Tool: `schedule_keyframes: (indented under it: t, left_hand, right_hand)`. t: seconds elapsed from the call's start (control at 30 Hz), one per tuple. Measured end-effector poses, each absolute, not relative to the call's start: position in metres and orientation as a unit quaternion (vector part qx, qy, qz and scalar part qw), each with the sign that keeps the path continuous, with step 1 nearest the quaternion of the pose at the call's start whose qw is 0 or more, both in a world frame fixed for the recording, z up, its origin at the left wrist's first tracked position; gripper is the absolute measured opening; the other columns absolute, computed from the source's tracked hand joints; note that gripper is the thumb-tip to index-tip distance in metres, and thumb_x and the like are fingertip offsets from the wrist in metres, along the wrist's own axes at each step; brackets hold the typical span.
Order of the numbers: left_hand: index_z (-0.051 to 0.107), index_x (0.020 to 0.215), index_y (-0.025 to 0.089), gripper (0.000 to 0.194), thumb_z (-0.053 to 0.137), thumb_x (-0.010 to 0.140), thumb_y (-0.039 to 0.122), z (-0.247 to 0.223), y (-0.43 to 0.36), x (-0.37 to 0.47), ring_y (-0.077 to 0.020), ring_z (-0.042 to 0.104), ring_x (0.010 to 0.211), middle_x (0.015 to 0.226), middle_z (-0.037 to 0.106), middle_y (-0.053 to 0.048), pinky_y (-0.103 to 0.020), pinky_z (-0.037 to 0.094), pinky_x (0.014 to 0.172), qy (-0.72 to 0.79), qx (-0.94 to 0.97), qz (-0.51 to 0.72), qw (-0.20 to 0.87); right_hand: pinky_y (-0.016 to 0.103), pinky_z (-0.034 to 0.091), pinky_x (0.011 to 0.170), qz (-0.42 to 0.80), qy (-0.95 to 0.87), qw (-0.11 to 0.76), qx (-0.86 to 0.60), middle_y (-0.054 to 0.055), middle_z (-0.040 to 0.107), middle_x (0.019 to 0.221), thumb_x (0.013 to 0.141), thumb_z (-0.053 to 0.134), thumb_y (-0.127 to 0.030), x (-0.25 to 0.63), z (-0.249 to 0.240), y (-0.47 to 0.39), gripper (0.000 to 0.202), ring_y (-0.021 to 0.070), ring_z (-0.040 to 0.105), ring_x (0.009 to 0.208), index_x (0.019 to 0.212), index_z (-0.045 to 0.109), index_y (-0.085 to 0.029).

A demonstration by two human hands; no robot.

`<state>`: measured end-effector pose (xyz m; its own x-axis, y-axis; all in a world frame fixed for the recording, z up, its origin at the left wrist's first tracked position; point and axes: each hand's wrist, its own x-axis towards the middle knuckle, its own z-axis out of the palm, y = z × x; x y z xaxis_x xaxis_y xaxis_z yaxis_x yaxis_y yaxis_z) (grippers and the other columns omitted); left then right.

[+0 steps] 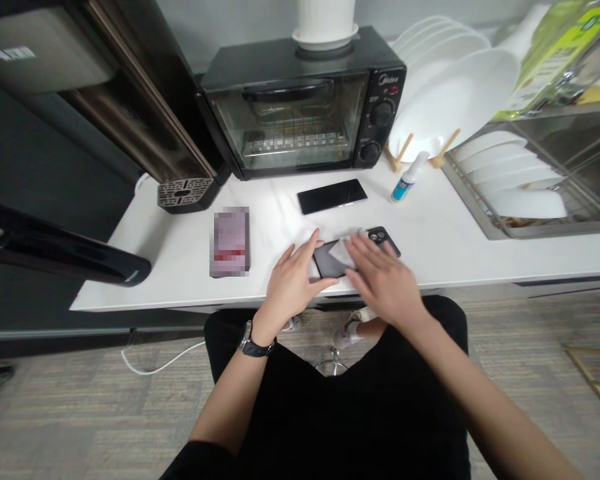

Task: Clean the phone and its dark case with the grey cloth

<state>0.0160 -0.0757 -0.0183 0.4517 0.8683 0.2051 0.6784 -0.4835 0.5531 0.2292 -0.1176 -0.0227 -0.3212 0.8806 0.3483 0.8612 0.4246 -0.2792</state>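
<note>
A dark phone (325, 259) lies back up on the white counter close to its front edge, camera lenses at its right end. My left hand (291, 279) grips the phone's left end between thumb and fingers. A white wipe (341, 252) is pressed against the phone's back under the fingers of my right hand (384, 277), which covers part of both. Behind them a second phone (333, 197) rests with its black screen up. A small spray bottle (409, 179) with a blue label stands to the right.
A blurred-out purple packet (231, 241) lies at left on the counter (180, 267). At the back stands a toaster oven (300, 113), with a drinks dispenser (185, 190) left of it. White plates (450, 93) and a sink (500, 230) holding dishes are at right.
</note>
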Motion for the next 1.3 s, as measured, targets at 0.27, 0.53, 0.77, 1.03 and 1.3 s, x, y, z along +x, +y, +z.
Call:
schedule_keyframes:
  t: [0.27,0.53,0.77,1.03,1.3]
  left_hand:
    - [0.014,0.169,0.029,0.095,0.074,0.095,0.032,-0.019,-0.077,0.016,-0.0258,0.057,0.144,0.158,0.058,-0.008,-0.05,0.032,0.13,0.468,0.831,0.226,0.197]
    - [0.018,0.168,0.029,0.102,0.082,0.09,0.045,-0.016,-0.077,0.019,-0.0269,0.06,0.141,0.153,0.063,-0.007,-0.049,0.034,0.129,0.486,0.825,0.229,0.178]
    - [0.017,0.168,0.032,0.104,0.083,0.089,0.045,-0.016,-0.076,0.018,-0.0267,0.058,0.143,0.155,0.061,-0.006,-0.049,0.032,0.13,0.481,0.825,0.228,0.19]
    - [0.015,0.169,0.033,0.097,0.076,0.095,0.042,-0.015,-0.076,0.022,-0.0262,0.057,0.144,0.157,0.059,-0.006,-0.051,0.03,0.13,0.486,0.824,0.219,0.192]
    - [0.028,0.166,0.029,0.09,0.078,0.093,0.045,-0.015,-0.078,0.025,-0.0252,0.054,0.148,0.161,0.055,-0.007,-0.05,0.03,0.131,0.488,0.828,0.211,0.176]
  right_hand:
    - [0.054,0.033,0.13,0.05,-0.86,0.212,-0.462,0.015,0.042,0.168,0.109,0.042,-0.042,0.213,-0.024,-0.124,0.056,0.0272,0.04,0.157,0.155,0.051,-0.012]
    - [0.058,0.039,0.126,0.043,-0.748,0.288,-0.597,0.015,0.037,0.171,0.11,0.038,-0.048,0.268,-0.023,-0.105,0.061,0.0321,0.042,0.155,0.163,0.04,-0.018]
    - [0.055,0.038,0.128,0.032,-0.845,0.219,-0.487,0.017,0.043,0.167,0.109,0.044,-0.046,0.235,-0.03,-0.115,0.065,0.0313,0.042,0.156,0.164,0.039,-0.012]
    - [0.054,0.038,0.128,0.044,-0.873,0.21,-0.439,0.015,0.045,0.167,0.109,0.042,-0.041,0.245,-0.025,-0.114,0.06,0.0276,0.039,0.158,0.162,0.041,-0.013]
    - [0.056,0.035,0.129,0.018,-0.876,0.213,-0.433,0.014,0.042,0.168,0.109,0.041,-0.03,0.242,-0.026,-0.11,0.054,0.0279,0.041,0.157,0.161,0.044,-0.015]
